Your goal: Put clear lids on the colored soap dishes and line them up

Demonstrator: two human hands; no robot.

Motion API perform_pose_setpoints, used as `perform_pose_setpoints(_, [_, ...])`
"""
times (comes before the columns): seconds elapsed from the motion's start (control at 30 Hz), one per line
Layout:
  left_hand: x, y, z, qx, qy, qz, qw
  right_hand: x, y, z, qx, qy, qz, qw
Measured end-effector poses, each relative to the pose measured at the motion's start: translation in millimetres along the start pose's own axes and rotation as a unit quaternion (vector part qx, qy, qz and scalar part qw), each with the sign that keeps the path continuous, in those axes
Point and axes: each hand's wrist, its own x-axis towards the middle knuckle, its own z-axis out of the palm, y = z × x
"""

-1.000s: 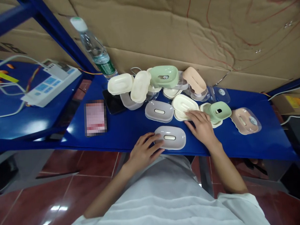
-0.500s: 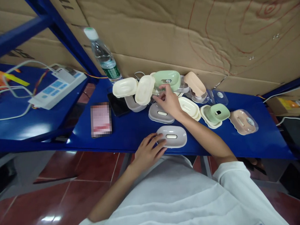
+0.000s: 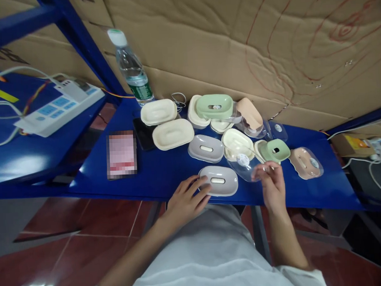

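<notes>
My left hand (image 3: 189, 194) lies with spread fingers over the left rim of a grey oval soap dish (image 3: 231, 181) at the table's front edge. A white bar-shaped piece sits in the middle of that dish. To its right, my right hand (image 3: 272, 182) pinches a clear plastic cover (image 3: 246, 171) with a round white sticker, tilted above the table. Behind the cover is a cream soap dish (image 3: 237, 142). A second grey soap dish (image 3: 199, 154) stands just behind the first. Right of the cream dish is a green soap dish (image 3: 280, 149), stacked on a cream piece.
Several cream dishes (image 3: 173, 134) lie at the left, beside a black phone (image 3: 143, 138) and a pixelated pink card (image 3: 122, 156). A water bottle (image 3: 134, 74) stands behind them. A peach dish (image 3: 303, 162) sits at the right. Cardboard (image 3: 199, 42) walls the back.
My right hand has moved from the back pile to the front right, bringing the clear plastic cover. One cream dish now lies flatter and nearer the front. My left hand stays on the grey dish.
</notes>
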Motion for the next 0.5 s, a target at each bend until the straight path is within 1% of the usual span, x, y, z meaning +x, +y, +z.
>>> perform_pose_setpoints(0.07, [0,1,1.1,0.004,0.001,-0.004,1.0,-24,13,-23,-0.056,0.025,0.027,0.998])
perform_pose_setpoints(0.13, [1,2,2.4,0.01,0.003,-0.006,1.0,-38,20,-38,-0.155,0.059,0.028,0.986])
perform_pose_setpoints(0.2, [2,3,3.3,0.019,0.005,-0.004,1.0,-45,21,-44,-0.262,0.08,0.004,0.962])
perform_pose_setpoints(0.23, [2,3,3.6,0.024,0.006,-0.002,1.0,-46,20,-44,-0.302,0.07,-0.011,0.951])
perform_pose_setpoints(0.27, [3,3,3.9,0.028,0.007,0.001,1.0,-47,18,-44,-0.329,0.039,-0.027,0.943])
perform_pose_setpoints(0.37, [3,3,4.5,0.031,0.007,-0.002,0.999,-50,15,-41,-0.35,-0.113,-0.066,0.927])
perform_pose_setpoints(0.4, [3,3,4.7,0.03,0.007,-0.005,1.0,-51,15,-42,-0.352,-0.156,-0.074,0.92])
perform_pose_setpoints(0.43, [3,3,4.9,0.029,0.006,-0.008,1.0,-52,16,-44,-0.356,-0.184,-0.079,0.913])
perform_pose_setpoints(0.5, [4,4,5.1,0.03,0.003,-0.012,0.999,-54,18,-50,-0.363,-0.199,-0.08,0.907])
